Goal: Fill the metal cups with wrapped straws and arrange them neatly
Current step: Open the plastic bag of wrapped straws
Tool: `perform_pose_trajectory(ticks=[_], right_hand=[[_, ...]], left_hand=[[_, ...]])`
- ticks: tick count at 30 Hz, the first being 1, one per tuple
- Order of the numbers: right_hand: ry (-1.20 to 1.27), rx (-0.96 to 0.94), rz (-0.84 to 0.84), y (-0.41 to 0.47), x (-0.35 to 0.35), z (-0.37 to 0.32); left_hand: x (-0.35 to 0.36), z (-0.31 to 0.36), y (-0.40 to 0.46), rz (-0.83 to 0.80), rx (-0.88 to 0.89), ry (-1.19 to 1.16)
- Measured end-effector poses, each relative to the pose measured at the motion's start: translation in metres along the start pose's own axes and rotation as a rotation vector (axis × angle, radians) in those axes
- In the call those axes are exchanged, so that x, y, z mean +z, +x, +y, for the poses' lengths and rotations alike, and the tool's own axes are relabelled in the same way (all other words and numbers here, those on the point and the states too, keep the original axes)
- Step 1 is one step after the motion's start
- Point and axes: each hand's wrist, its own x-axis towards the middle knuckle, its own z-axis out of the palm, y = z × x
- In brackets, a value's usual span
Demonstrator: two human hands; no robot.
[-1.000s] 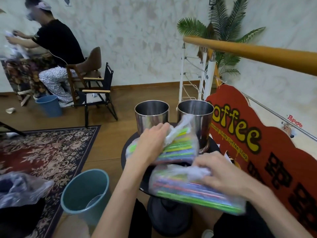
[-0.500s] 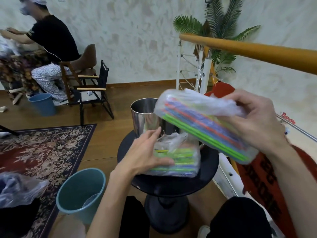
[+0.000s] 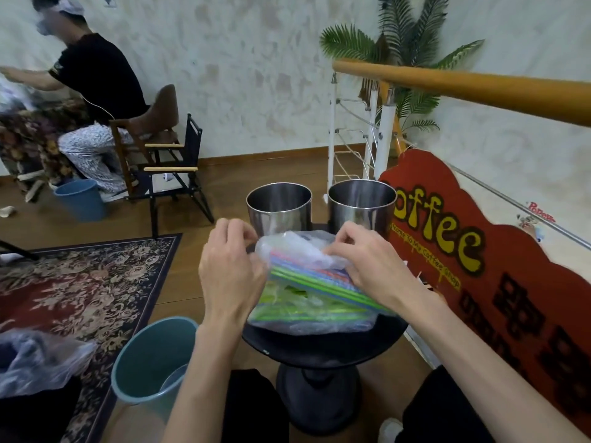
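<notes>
Take the round black pedestal table (image 3: 323,348) as your anchor. Your left hand (image 3: 232,270) and right hand (image 3: 367,265) are both over its near half, each with fingers curled and pinching the crinkled clear plastic at the far end of the upper bag of straws (image 3: 316,271). That bag is tilted, with its far end raised between your hands and its long coloured straws running down toward the table's near right edge. Under it a second bag of straws (image 3: 307,310) (mostly green ones) lies flat on the tabletop, and its near side reaches almost to the table's near rim.

At the table's far edge stand two metal cups, upright and side by side with a narrow gap between them: the left cup (image 3: 279,206) and the right cup (image 3: 362,203). Both mouths are open toward you and just beyond your fingertips.

Room around the table is uneven. Close on its right rises the red coffee sign (image 3: 479,251). On the floor to its near left stands a teal bin (image 3: 153,362), and beyond that lies a patterned rug (image 3: 80,282). Bare wooden floor lies beyond the cups.
</notes>
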Motion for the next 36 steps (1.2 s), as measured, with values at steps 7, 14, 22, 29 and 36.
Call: perform_pose_trajectory(ticks=[7,14,22,29,36], right_hand=[[0.135,0.111,-0.095,0.001,0.012,0.005],[0.648,0.267,-0.386,-0.003,-0.032,0.023],[0.284,0.173,-0.223,-0.005,-0.017,0.021],[0.181,0.187,-0.126,-0.007,-0.013,0.027],[0.213,0.242,0.019,-0.010,-0.023,0.034]], left_hand=[[0.033,0.019,0.016,-0.622,0.295,-0.049],[0.038,0.014,0.028,-0.610,0.272,-0.025],[0.038,0.023,0.029,-0.571,0.317,-0.034],[0.043,0.013,0.023,-0.670,0.240,-0.052],[0.041,0.012,0.024,-0.638,0.239,-0.118]])
